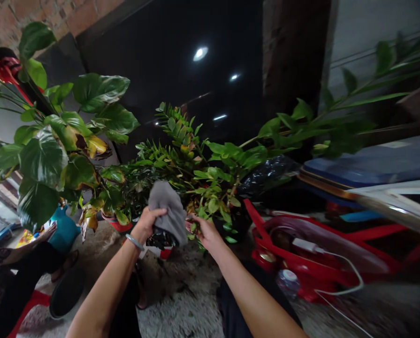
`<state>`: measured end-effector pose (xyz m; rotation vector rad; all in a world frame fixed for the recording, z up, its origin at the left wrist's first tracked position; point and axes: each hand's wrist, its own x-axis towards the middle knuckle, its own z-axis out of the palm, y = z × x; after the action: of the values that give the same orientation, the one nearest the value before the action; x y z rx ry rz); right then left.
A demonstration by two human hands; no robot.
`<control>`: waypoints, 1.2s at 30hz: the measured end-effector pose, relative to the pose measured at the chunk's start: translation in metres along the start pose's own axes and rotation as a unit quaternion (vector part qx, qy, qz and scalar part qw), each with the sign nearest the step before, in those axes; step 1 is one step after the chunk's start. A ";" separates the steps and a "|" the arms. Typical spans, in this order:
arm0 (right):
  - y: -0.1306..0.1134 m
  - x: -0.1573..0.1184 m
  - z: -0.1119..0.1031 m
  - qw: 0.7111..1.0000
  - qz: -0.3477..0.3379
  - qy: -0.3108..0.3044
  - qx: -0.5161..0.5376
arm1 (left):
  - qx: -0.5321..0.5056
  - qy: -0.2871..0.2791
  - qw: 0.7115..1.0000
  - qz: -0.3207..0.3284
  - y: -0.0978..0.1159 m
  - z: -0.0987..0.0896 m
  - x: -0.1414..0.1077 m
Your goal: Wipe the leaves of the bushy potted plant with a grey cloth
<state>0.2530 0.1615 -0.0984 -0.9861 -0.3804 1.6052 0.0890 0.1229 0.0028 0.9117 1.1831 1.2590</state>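
A grey cloth (168, 206) hangs from my left hand (147, 221), whose fingers are wrapped round its left edge. Just right of the cloth, my right hand (203, 231) is closed at a low leafy stem; what its fingertips pinch is too small to make out. Green potted plants (218, 176) stand right behind both hands. Beneath the cloth is a red and white pot (165, 253), partly hidden by it.
At the left are a large-leaved plant (44, 157), another person's legs (23, 272) and a dark bucket (67, 292). On the right, a red plastic chair (311, 277) holds a white charger (304, 245) with a cable, beside a clear bottle (287, 281).
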 end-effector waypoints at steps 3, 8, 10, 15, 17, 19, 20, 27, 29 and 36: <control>-0.001 0.003 -0.004 1.000 0.013 0.018 -0.019 | 0.043 -0.057 0.996 -0.052 -0.018 -0.009 -0.020; -0.004 0.005 -0.008 1.000 0.019 0.004 -0.019 | -0.010 -0.061 0.996 0.068 0.049 -0.021 -0.023; -0.004 0.003 -0.007 1.000 0.017 -0.007 -0.012 | -0.052 -0.005 0.990 0.130 0.069 -0.021 -0.008; -0.005 -0.003 -0.004 1.000 0.023 0.004 -0.016 | 0.000 0.053 0.997 0.063 0.026 -0.023 0.005; -0.007 -0.004 -0.005 0.999 0.027 0.009 -0.029 | 0.066 -0.017 0.998 0.006 0.003 -0.028 -0.008; -0.009 -0.003 -0.008 0.999 0.028 0.016 -0.039 | 0.107 -0.089 0.990 -0.014 -0.001 -0.034 -0.022; -0.010 -0.003 -0.009 0.999 0.027 0.018 -0.040 | 0.113 -0.111 0.987 -0.005 0.007 -0.036 -0.027; -0.008 -0.004 -0.008 1.000 0.023 -0.002 -0.015 | -0.021 0.068 0.984 0.160 0.075 -0.045 -0.006; -0.008 -0.004 -0.006 0.999 0.025 0.007 -0.018 | 0.006 0.089 0.989 0.118 0.052 -0.049 -0.007; -0.008 -0.001 -0.012 0.999 0.038 -0.010 -0.035 | 0.059 -0.033 0.998 0.009 -0.009 -0.071 -0.058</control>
<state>0.2674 0.1603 -0.0994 -1.0500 -0.4194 1.6802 0.0255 0.0571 -0.0112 1.0445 1.2084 1.1739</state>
